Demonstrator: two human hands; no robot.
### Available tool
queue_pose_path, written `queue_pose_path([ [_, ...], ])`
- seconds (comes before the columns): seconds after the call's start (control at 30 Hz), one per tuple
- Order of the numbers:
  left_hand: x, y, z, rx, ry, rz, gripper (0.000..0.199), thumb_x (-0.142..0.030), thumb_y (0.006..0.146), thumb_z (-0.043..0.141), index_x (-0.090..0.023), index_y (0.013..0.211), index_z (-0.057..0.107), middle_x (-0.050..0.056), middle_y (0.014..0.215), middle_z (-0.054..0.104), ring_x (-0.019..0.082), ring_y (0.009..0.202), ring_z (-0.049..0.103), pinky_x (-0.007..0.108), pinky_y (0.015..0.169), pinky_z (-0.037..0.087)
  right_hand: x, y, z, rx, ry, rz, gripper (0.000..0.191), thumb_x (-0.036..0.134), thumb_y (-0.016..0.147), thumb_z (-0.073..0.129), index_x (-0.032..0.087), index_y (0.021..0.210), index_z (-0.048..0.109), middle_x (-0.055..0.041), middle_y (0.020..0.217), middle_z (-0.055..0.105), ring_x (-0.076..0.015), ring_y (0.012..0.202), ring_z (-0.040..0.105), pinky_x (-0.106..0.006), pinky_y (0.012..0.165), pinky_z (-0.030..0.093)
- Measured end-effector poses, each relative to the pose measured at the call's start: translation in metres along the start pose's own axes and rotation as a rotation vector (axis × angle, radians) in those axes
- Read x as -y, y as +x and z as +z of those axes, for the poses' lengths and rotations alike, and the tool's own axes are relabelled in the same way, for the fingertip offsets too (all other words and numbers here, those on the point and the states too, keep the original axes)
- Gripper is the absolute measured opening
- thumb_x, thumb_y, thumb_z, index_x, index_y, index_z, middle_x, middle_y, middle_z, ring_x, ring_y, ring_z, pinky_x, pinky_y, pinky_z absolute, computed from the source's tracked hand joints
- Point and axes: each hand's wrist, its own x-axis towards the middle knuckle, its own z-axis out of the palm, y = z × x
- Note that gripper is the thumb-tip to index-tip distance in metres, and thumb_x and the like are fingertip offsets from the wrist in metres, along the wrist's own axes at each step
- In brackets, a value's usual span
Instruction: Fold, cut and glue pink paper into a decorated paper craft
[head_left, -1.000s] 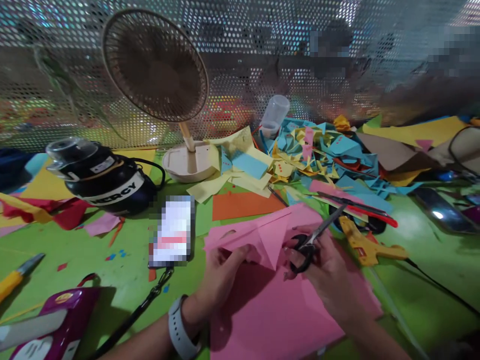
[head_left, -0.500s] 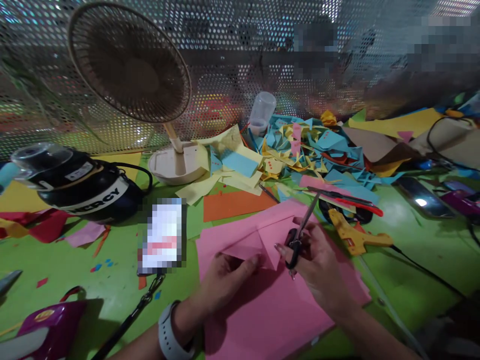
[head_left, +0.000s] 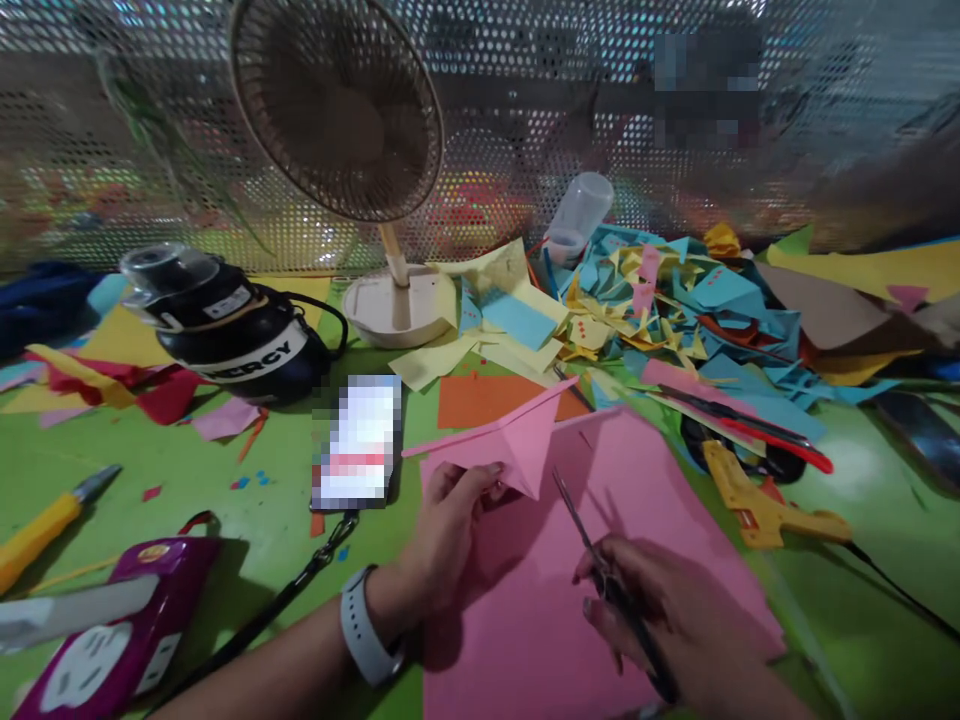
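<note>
A folded piece of pink paper (head_left: 531, 432) is pinched between the thumb and fingers of my left hand (head_left: 450, 520), raised over a stack of larger pink paper sheets (head_left: 540, 640). The piece has a pointed fold hanging toward me and a long thin edge reaching to the left. My right hand (head_left: 660, 600) is closed on dark-handled scissors (head_left: 576, 510). Their blades point up and away, just right of the folded piece and apart from it. Part of the scissors' handle is hidden by my fingers.
A yellow glue gun (head_left: 772, 500) lies right of the stack. Behind are a heap of paper scraps (head_left: 675, 300), a clear plastic cup (head_left: 581, 210) and a fan (head_left: 337, 110). At left are a black bottle (head_left: 247, 345), a phone (head_left: 358, 440) and a purple device (head_left: 157, 610).
My left hand has lifted the folded pink paper off the stack. My right hand has drawn back toward me with the scissors, away from the paper. The view has swung left.
</note>
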Motion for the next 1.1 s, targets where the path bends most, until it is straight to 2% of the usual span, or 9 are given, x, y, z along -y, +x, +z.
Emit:
queue_pose_path([
  [0.07,-0.001,-0.001,0.0,-0.017,0.021,-0.024,0.026,-0.034,0.067,0.074,-0.019,0.064,0.053,-0.003,0.059,0.055,0.012,0.056,0.057,0.023,0.051,0.047,0.003,0.001,0.0,0.048,-0.041,-0.001,0.03,0.047,0.075,0.065,0.02,0.082,0.055,0.0029,0.068,0.052,-0.0104,0.055,0.047,-0.021,0.049,0.034],
  [0.17,-0.004,-0.002,0.0,-0.02,0.044,-0.067,0.024,-0.032,0.066,0.076,-0.019,0.068,0.056,-0.002,0.064,0.061,0.015,0.062,0.063,0.025,0.056,0.05,0.011,0.002,-0.002,0.114,-0.067,0.023,0.027,0.045,0.077,0.065,0.02,0.085,0.055,0.0037,0.066,0.05,-0.0107,0.058,0.046,-0.021,0.051,0.033],
  [0.27,-0.005,-0.002,-0.001,0.052,0.024,-0.127,0.023,-0.03,0.065,0.077,-0.018,0.07,0.058,0.0,0.07,0.066,0.017,0.066,0.067,0.029,0.063,0.052,0.015,0.003,-0.003,0.133,-0.058,0.032,0.026,0.044,0.078,0.063,0.021,0.086,0.055,0.0035,0.067,0.051,-0.0106,0.059,0.048,-0.021,0.052,0.034],
  [0.5,0.0,0.005,-0.004,0.176,-0.045,-0.085,0.019,-0.028,0.068,0.077,-0.016,0.063,0.063,-0.002,0.059,0.063,0.016,0.062,0.067,0.032,0.073,0.055,0.013,0.005,-0.003,0.119,-0.069,0.016,0.026,0.044,0.08,0.061,0.02,0.088,0.056,0.0017,0.072,0.055,-0.0101,0.057,0.049,-0.02,0.051,0.035],
  [0.8,-0.005,0.002,0.002,0.171,-0.11,-0.104,0.02,-0.024,0.064,0.078,-0.016,0.062,0.06,-0.003,0.059,0.062,0.016,0.061,0.068,0.028,0.067,0.054,0.011,0.004,-0.001,0.1,-0.043,0.023,0.027,0.045,0.078,0.064,0.02,0.085,0.055,0.002,0.071,0.053,-0.0101,0.057,0.047,-0.021,0.051,0.036],
  [0.97,-0.01,-0.003,0.003,0.109,-0.053,-0.144,0.021,-0.023,0.064,0.078,-0.017,0.065,0.058,-0.002,0.063,0.065,0.016,0.062,0.068,0.029,0.067,0.053,0.011,0.005,-0.001,0.092,-0.019,0.017,0.029,0.047,0.077,0.063,0.02,0.084,0.055,0.002,0.072,0.053,-0.0101,0.058,0.047,-0.021,0.052,0.037],
  [1.1,-0.014,-0.006,0.005,0.118,0.002,-0.146,0.019,-0.023,0.064,0.077,-0.018,0.066,0.059,-0.002,0.066,0.067,0.016,0.065,0.069,0.029,0.068,0.053,0.009,0.004,0.0,0.096,-0.006,0.001,0.03,0.048,0.079,0.062,0.02,0.084,0.055,0.0023,0.072,0.052,-0.0096,0.057,0.047,-0.02,0.052,0.037],
])
